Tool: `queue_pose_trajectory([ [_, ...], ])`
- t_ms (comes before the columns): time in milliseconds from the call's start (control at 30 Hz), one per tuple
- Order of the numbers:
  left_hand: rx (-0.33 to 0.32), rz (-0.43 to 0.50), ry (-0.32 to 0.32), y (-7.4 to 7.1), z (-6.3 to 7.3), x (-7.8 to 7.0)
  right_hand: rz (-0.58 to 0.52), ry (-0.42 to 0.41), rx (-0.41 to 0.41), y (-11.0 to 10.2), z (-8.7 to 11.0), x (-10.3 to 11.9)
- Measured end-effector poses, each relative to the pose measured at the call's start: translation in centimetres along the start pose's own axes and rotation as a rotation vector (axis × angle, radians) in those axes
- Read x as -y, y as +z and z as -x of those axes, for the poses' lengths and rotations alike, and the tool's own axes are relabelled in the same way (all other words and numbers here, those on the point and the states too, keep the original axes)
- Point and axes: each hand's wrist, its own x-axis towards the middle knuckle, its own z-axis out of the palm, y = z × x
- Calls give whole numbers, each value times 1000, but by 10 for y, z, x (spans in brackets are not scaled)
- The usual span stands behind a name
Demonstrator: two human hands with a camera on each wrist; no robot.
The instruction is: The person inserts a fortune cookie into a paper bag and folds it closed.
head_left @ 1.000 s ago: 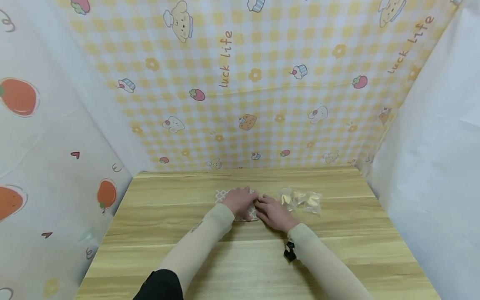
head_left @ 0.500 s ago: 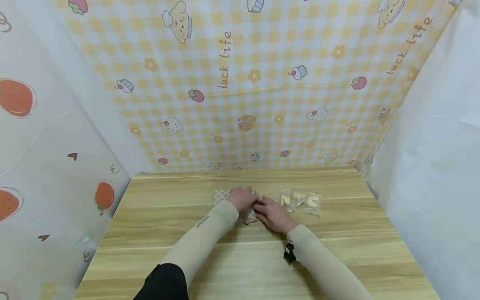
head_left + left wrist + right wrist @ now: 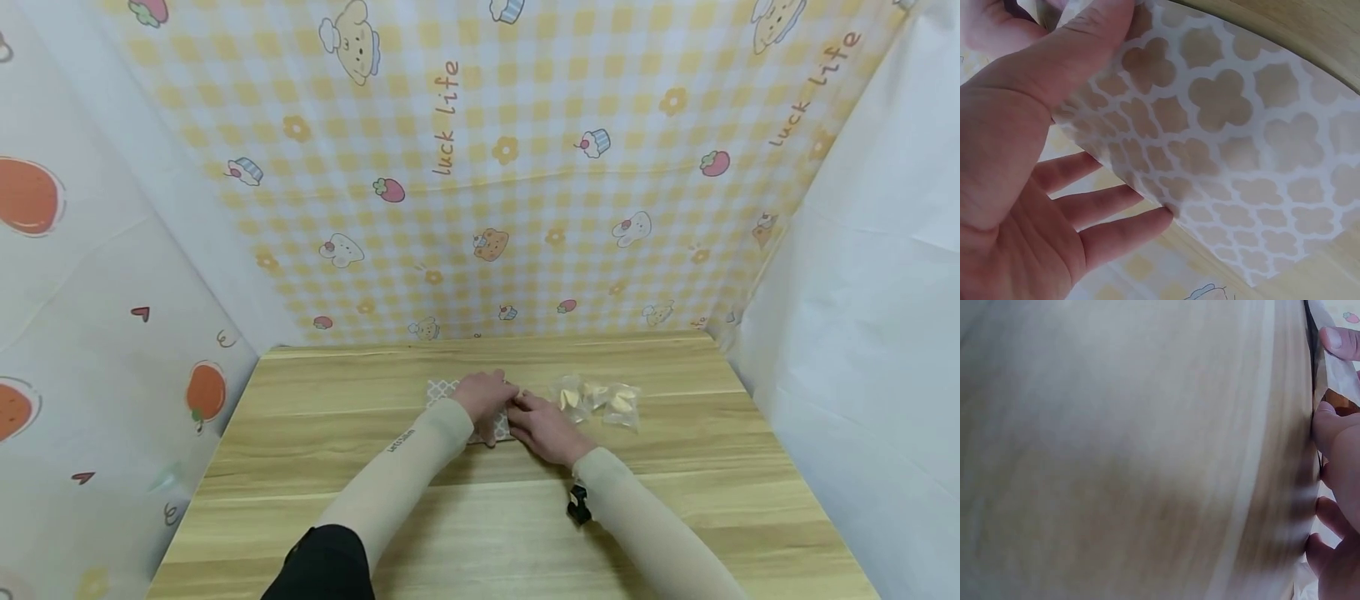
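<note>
A flat paper bag (image 3: 441, 390) with a beige and white quatrefoil pattern lies on the table. My left hand (image 3: 483, 396) reaches over it; in the left wrist view the thumb lies along the patterned bag (image 3: 1229, 100) and the other fingers meet its long edge. From the right, my right hand (image 3: 547, 429) pinches the bag's end. A brown inner surface (image 3: 1338, 400) shows in a gap beside the right fingertips, and the left thumb (image 3: 1335, 340) is on the bag's edge there. Much of the bag's right part is hidden under the hands.
Just right of my right hand lie several pale yellow folded cookies (image 3: 622, 402) in clear wrappers. The wooden table (image 3: 337, 375) ends at a yellow checked backdrop (image 3: 420, 150), with white sheets (image 3: 862, 292) at the sides. A black strap (image 3: 578, 505) hangs at the right wrist.
My left hand has turned and shifted slightly over the bag. The right hand keeps its place at the bag's end, and the wrapped cookies have not moved.
</note>
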Motion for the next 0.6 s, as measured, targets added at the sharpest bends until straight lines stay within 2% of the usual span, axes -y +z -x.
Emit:
queue_pose_trajectory([
  [167,2,46,19,0,4,6,17,7,22,0,0,1],
  [367,-35,59,63,6,7,13,28,17,41,0,-1,1],
  [600,-81,99,96,8,13,18,-63,48,84,-2,-2,-2],
])
